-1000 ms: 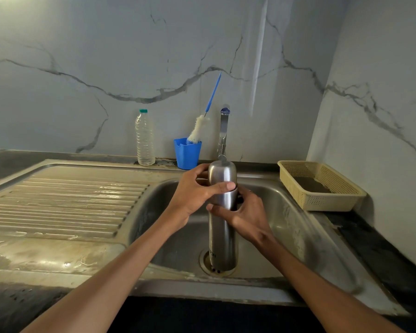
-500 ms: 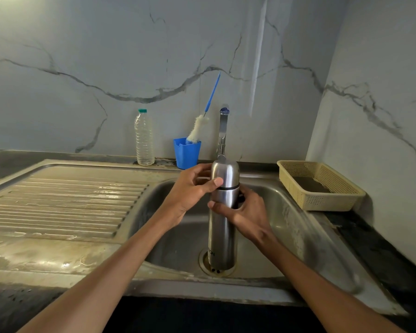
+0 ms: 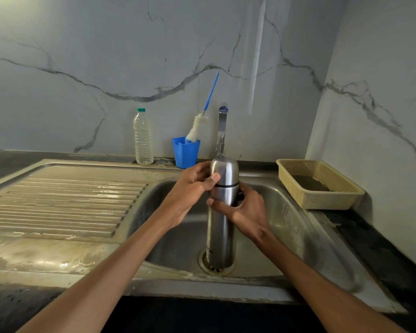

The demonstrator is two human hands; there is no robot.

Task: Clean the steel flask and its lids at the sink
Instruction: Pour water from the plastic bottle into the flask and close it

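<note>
Two hands work one steel flask [image 3: 222,222], which stands upright over the drain of the sink [image 3: 298,227]. From the head view, the left hand [image 3: 190,191] curls its fingers round the domed cap [image 3: 224,171]; the right hand [image 3: 246,211] grips the body below. I'd hold the body firm and twist only the cap. The tap [image 3: 222,131] crowds twelve o'clock; a basket [image 3: 320,186] sits at two, so lift toward nine.

Dark counter [image 3: 380,239] bears steel sink [image 3: 65,203], plastic bottle [image 3: 143,138], blue cup [image 3: 186,152], yellow basket [image 3: 322,200]
</note>
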